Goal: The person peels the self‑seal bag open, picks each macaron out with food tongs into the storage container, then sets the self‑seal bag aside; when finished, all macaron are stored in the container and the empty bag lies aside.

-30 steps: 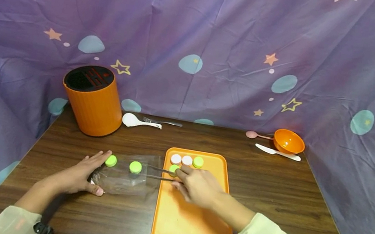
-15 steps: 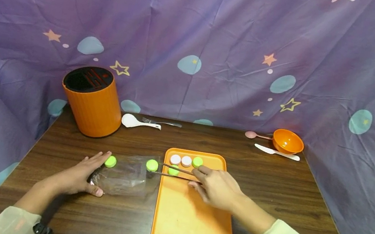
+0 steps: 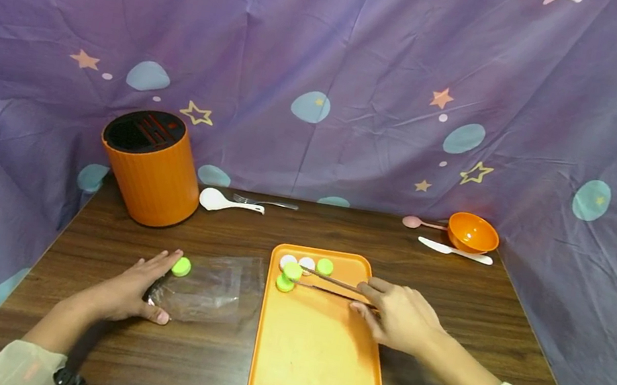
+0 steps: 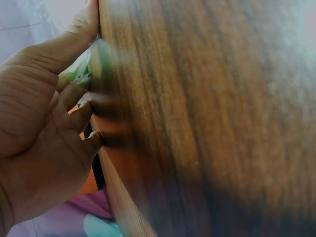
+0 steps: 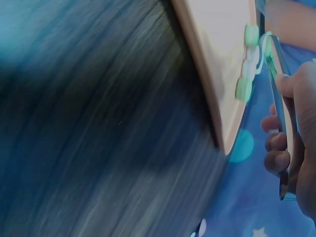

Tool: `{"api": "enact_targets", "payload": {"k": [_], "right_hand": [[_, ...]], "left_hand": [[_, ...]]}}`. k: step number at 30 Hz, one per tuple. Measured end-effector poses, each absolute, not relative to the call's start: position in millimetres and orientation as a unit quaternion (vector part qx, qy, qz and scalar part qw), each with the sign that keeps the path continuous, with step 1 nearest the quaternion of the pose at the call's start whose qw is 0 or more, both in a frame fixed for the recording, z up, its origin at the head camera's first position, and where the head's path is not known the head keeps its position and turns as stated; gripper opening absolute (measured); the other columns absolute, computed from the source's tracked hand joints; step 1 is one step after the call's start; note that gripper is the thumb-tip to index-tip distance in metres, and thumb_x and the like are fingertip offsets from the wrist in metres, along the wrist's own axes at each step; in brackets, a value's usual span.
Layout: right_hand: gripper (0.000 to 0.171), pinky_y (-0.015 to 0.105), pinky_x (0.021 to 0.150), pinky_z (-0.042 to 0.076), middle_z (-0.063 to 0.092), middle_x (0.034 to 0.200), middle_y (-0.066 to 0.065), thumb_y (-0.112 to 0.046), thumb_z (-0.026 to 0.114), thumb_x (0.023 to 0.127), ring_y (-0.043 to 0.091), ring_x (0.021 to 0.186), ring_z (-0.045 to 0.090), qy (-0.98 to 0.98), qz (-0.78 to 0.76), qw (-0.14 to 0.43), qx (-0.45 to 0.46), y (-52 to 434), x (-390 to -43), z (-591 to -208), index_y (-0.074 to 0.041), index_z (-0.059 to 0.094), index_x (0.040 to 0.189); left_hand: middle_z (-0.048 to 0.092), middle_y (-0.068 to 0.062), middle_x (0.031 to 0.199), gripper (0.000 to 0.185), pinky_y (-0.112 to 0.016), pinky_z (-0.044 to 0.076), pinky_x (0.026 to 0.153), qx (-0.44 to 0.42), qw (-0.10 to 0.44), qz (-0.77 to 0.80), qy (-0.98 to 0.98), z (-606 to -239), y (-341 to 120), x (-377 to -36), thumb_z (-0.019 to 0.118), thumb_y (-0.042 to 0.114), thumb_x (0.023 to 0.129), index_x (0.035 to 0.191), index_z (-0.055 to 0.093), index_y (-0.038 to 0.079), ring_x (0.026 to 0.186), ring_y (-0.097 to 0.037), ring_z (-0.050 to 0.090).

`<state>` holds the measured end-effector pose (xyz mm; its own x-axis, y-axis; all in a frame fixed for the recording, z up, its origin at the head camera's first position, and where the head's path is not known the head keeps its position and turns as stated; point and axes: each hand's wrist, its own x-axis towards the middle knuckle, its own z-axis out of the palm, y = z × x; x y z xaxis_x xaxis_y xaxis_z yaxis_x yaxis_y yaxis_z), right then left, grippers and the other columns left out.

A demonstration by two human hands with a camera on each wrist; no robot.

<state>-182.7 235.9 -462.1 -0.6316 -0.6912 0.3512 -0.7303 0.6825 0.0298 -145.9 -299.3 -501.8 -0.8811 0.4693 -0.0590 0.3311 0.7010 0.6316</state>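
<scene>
Wooden table [image 3: 451,291], right hand [image 3: 401,315] pinching tongs [image 3: 330,285]

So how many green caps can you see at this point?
4. One lies on the table by the left hand, beside the plastic bag. On the orange tray: one in the back row, one near the left edge, and one held in the tweezers. None seems hidden.

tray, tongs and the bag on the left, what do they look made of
Tray: likely plastic, matte orange, one even colour with a rounded moulded rim. Tongs in the right hand: probably metal, thin grey arms with a dull sheen. Bag under the left hand: thin clear plastic film, crinkled, glossy, the wood showing through.
</scene>
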Motion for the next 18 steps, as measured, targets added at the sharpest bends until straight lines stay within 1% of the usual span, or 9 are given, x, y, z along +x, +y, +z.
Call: {"api": "enact_targets", "payload": {"k": [3, 6, 9, 13, 15, 18], "right_hand": [[0.025, 0.024, 0.049, 0.045, 0.066, 0.089, -0.006, -0.032, 0.084, 0.097, 0.000, 0.058, 0.046, -0.902, 0.059, 0.175, 0.390, 244.4, -181.6, -463.4, -0.012, 0.082, 0.111], [0.022, 0.021, 0.048, 0.041, 0.060, 0.083, -0.008, -0.031, 0.085, 0.095, -0.002, 0.057, 0.042, -0.900, 0.055, 0.182, 0.393, 251.0, -180.6, -464.6, -0.012, 0.081, 0.107], [0.021, 0.021, 0.047, 0.041, 0.059, 0.082, -0.008, -0.029, 0.086, 0.094, -0.003, 0.056, 0.042, -0.896, 0.052, 0.187, 0.399, 254.8, -179.1, -466.3, -0.012, 0.080, 0.105], [0.021, 0.021, 0.046, 0.041, 0.059, 0.082, -0.008, -0.027, 0.087, 0.093, -0.003, 0.057, 0.043, -0.893, 0.052, 0.191, 0.405, 257.2, -177.9, -470.0, -0.011, 0.080, 0.103], [0.019, 0.021, 0.046, 0.041, 0.057, 0.081, -0.008, -0.026, 0.088, 0.092, -0.003, 0.057, 0.041, -0.892, 0.051, 0.191, 0.407, 257.7, -177.7, -472.5, -0.012, 0.078, 0.101], [0.018, 0.020, 0.046, 0.039, 0.054, 0.079, -0.009, -0.025, 0.088, 0.092, -0.003, 0.057, 0.039, -0.892, 0.050, 0.189, 0.408, 257.7, -177.2, -475.5, -0.013, 0.077, 0.099]], "left_hand": [[0.023, -0.033, 0.179, 0.130, -0.086, 0.012, 0.125, 0.226, 0.099, 0.321, 0.915, -510.3, -303.5, -148.5, 0.092, 0.051, 0.077, 0.176, 0.021, 0.004, 0.165, -0.060, 0.017], [0.023, -0.033, 0.179, 0.131, -0.087, 0.010, 0.125, 0.224, 0.101, 0.329, 0.912, -514.4, -305.3, -150.5, 0.093, 0.050, 0.077, 0.176, 0.021, 0.004, 0.164, -0.062, 0.016], [0.022, -0.033, 0.179, 0.131, -0.087, 0.010, 0.125, 0.230, 0.098, 0.330, 0.910, -518.1, -307.3, -151.8, 0.093, 0.048, 0.077, 0.176, 0.020, 0.005, 0.164, -0.063, 0.016], [0.021, -0.029, 0.182, 0.131, -0.083, 0.009, 0.129, 0.220, 0.102, 0.328, 0.913, -525.1, -310.6, -154.0, 0.092, 0.053, 0.077, 0.178, 0.018, 0.014, 0.168, -0.056, 0.014], [0.022, -0.029, 0.181, 0.132, -0.084, 0.010, 0.128, 0.224, 0.097, 0.325, 0.914, -525.8, -311.4, -154.3, 0.091, 0.057, 0.076, 0.178, 0.019, 0.014, 0.167, -0.057, 0.016], [0.023, -0.031, 0.180, 0.131, -0.087, 0.010, 0.125, 0.230, 0.092, 0.333, 0.910, -524.9, -311.2, -154.0, 0.091, 0.056, 0.076, 0.178, 0.020, 0.011, 0.165, -0.061, 0.016]]}}
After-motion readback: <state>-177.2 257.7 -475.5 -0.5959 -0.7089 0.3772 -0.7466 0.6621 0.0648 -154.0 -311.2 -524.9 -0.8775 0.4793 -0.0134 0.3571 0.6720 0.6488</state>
